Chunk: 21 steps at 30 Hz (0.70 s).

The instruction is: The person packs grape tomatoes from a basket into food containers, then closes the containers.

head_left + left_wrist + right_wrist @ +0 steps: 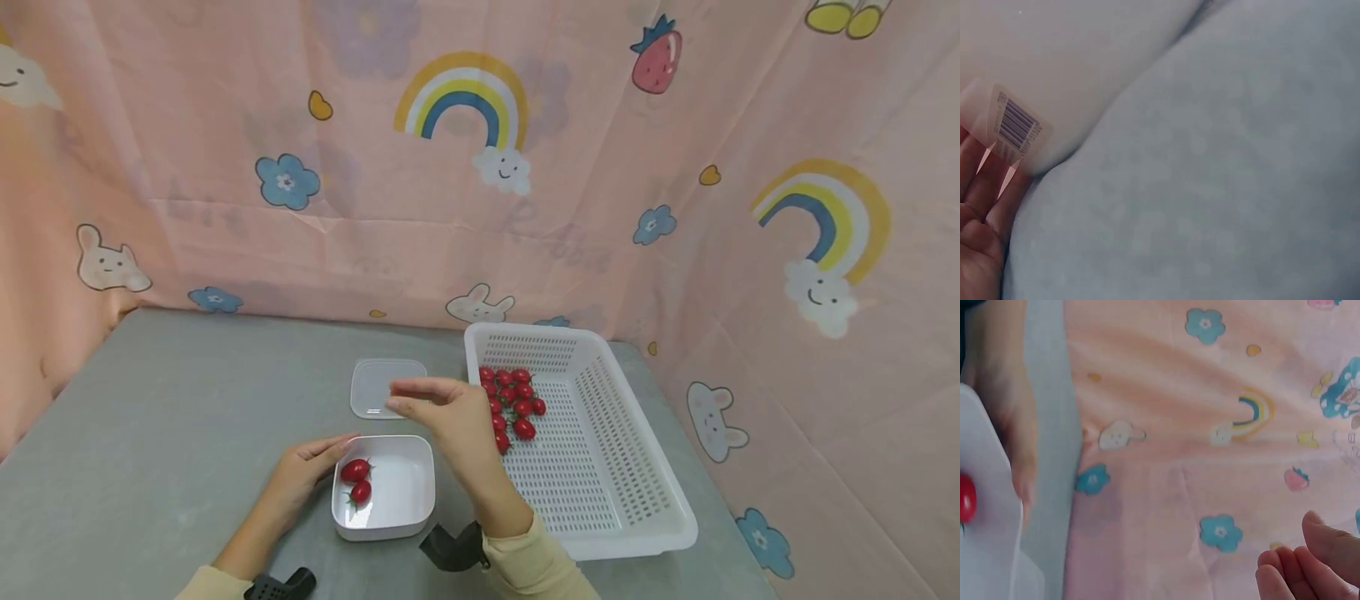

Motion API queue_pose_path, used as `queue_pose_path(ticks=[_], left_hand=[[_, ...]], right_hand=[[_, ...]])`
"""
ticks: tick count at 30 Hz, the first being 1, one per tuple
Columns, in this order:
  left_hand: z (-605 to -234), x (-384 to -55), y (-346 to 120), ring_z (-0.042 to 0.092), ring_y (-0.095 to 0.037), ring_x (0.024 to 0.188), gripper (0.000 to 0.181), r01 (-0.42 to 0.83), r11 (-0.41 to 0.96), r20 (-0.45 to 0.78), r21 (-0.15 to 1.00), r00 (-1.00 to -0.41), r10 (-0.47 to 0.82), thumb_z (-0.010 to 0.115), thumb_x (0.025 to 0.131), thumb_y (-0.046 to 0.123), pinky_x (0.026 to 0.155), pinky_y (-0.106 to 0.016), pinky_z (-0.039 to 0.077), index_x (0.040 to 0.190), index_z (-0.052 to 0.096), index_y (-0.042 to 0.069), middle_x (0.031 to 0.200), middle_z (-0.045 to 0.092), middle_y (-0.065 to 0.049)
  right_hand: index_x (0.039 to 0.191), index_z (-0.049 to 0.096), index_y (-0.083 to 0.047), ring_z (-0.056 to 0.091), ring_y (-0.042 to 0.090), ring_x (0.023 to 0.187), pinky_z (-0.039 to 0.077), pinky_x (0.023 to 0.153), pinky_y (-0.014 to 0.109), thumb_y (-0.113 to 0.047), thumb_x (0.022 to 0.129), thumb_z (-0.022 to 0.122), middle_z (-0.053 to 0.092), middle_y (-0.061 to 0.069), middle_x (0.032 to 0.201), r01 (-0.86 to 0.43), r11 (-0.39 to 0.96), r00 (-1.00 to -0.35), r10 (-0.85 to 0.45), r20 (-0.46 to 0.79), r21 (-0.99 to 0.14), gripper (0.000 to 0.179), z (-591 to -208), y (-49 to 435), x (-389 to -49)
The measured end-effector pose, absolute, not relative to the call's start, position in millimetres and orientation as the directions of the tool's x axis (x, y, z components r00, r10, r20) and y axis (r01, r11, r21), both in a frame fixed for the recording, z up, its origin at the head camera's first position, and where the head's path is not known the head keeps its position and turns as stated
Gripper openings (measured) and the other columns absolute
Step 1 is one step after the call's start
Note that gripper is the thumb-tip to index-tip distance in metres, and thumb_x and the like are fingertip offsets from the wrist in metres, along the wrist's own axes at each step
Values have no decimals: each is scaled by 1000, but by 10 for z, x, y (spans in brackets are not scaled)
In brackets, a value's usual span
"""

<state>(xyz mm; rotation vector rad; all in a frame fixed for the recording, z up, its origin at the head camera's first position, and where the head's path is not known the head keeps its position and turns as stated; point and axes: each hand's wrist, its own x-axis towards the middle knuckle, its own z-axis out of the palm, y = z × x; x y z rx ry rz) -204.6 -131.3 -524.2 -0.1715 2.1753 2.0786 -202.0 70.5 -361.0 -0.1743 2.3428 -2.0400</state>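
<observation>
A white square container with two small red tomatoes inside stands on the grey table. My left hand rests against its left side near the back corner. In the left wrist view, the fingers lie against the container's wall, by a barcode sticker. Over the gap behind the container hovers my right hand, its thumb and fingertips apart and nothing visible between them. A translucent lid lies flat behind the container, partly covered by that hand.
On the right stands a large white perforated basket, with several red tomatoes along its left side. The right forearm crosses the basket's left edge. A pink patterned curtain hangs behind the table.
</observation>
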Motion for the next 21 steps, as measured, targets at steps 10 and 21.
queue_pose_path(ticks=[10, 21], left_hand=[[-5257, -2043, -1319, 61, 11, 101, 39, -161, 29, -161, 987, -987, 11, 65, 97, 24, 89, -14, 49, 125, 67, -2, 111, 74, 12], [-5262, -2059, -1303, 62, 10, 100, 37, -158, 8, -158, 987, -987, -1, 66, 96, 21, 89, -14, 49, 123, 67, -5, 102, 73, 19]], right_hand=[[108, 78, -10, 67, 20, 111, 53, 100, 43, -23, 83, 81, 76, 7, 111, -37, 293, -997, 47, 53, -955, 28, -3631, 1312, -2494], [115, 74, -6, 65, 25, 115, 50, 102, 44, -26, 87, 78, 72, 14, 120, 46, 367, -986, 164, 15, -929, 35, -3976, 1985, -2879]])
